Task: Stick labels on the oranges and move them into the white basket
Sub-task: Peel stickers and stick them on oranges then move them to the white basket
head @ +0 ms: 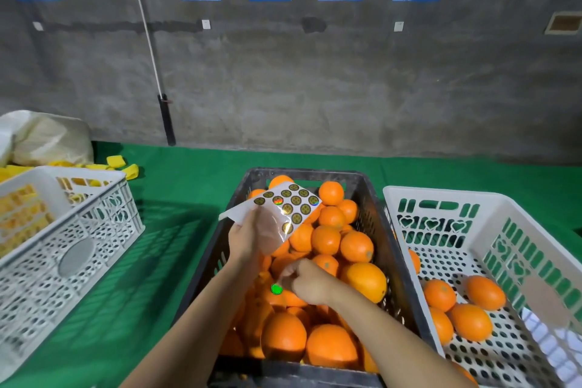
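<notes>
A dark crate (374,198) in the middle is heaped with oranges (356,246). My left hand (248,239) holds a sheet of round gold labels (283,201) up over the crate's far left part. My right hand (307,282) is lower down over the oranges, fingers curled, pinching a small green label (276,289) right above an orange (283,299). The white basket (441,198) stands to the right of the crate and holds several oranges (470,321).
A second white basket (104,217) with yellow pieces inside stands at the left on the green table cover (176,230). Yellow pieces (126,167) and a pale sack (47,138) lie behind it. A grey wall with posters rises behind the table.
</notes>
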`<state>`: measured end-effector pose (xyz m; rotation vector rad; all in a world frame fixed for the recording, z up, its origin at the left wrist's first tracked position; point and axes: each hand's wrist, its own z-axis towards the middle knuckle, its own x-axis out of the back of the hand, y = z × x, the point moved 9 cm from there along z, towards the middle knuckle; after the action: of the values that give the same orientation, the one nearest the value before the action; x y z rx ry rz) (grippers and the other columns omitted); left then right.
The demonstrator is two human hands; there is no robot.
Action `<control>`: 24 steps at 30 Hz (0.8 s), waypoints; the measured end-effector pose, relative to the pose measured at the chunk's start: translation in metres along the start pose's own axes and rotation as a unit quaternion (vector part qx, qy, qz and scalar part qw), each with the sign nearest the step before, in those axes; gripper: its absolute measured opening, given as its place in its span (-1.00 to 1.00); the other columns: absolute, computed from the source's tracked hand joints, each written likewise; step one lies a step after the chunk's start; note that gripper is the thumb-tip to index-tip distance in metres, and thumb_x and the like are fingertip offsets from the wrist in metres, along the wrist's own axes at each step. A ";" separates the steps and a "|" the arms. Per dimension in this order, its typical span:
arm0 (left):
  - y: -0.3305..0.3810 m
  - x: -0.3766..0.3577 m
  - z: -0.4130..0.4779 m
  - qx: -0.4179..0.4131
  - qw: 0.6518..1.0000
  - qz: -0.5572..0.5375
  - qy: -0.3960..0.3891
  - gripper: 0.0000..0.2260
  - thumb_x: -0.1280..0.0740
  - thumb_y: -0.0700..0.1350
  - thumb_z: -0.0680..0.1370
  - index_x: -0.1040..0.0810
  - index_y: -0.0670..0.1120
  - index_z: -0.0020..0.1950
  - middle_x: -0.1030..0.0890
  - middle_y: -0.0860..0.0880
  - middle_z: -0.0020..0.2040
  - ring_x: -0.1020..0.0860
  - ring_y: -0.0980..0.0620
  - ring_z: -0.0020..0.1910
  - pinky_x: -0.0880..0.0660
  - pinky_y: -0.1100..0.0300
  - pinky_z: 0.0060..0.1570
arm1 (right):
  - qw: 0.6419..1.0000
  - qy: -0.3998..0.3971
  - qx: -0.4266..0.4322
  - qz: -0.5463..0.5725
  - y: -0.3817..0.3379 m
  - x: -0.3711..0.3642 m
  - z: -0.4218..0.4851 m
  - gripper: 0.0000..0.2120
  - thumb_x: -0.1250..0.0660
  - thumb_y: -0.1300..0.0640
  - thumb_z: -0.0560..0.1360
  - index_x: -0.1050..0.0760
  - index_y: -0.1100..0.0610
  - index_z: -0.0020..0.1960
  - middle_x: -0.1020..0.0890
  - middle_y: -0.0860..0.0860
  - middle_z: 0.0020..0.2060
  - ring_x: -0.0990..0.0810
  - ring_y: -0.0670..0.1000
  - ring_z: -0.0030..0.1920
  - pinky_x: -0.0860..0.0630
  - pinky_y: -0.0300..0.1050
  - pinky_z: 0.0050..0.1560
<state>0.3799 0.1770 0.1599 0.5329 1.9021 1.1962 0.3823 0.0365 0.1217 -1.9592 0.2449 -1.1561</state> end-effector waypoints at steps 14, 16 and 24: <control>-0.011 -0.018 -0.007 -0.013 0.994 0.079 -0.080 -0.73 -0.40 0.05 0.57 -0.63 -0.09 0.18 -0.72 -0.05 0.03 -0.69 -0.07 0.02 -0.63 0.02 0.03 | 0.994 0.050 0.094 -0.006 0.002 -0.003 0.006 -0.86 -0.47 0.15 0.51 -0.73 0.15 0.03 -0.74 0.04 0.01 -0.67 -0.07 0.06 -0.57 -0.13 0.19; -0.011 -0.020 -0.009 -0.012 0.992 0.087 -0.090 -0.75 -0.39 0.05 0.57 -0.63 -0.07 0.16 -0.72 -0.05 0.05 -0.69 -0.08 0.03 -0.61 -0.08 0.12 | 0.994 0.054 0.096 -0.029 -0.001 -0.002 0.004 -0.86 -0.47 0.13 0.52 -0.73 0.12 0.04 -0.73 0.02 0.02 -0.66 -0.05 0.07 -0.57 -0.10 0.20; -0.011 -0.024 -0.013 -0.019 0.988 0.102 -0.117 -0.64 -0.36 0.07 0.59 -0.58 -0.11 0.30 -0.71 -0.08 0.08 -0.70 -0.09 0.02 -0.61 -0.10 0.11 | 0.998 0.065 0.025 0.001 0.005 0.002 0.001 -0.61 -0.52 0.08 0.46 -0.55 0.09 0.25 -0.67 0.03 -0.02 -0.64 0.05 0.02 -0.58 0.00 0.16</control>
<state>0.3841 0.1475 0.1628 0.8254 1.6527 1.2364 0.3856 0.0326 0.1189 -1.8420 0.2833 -1.2787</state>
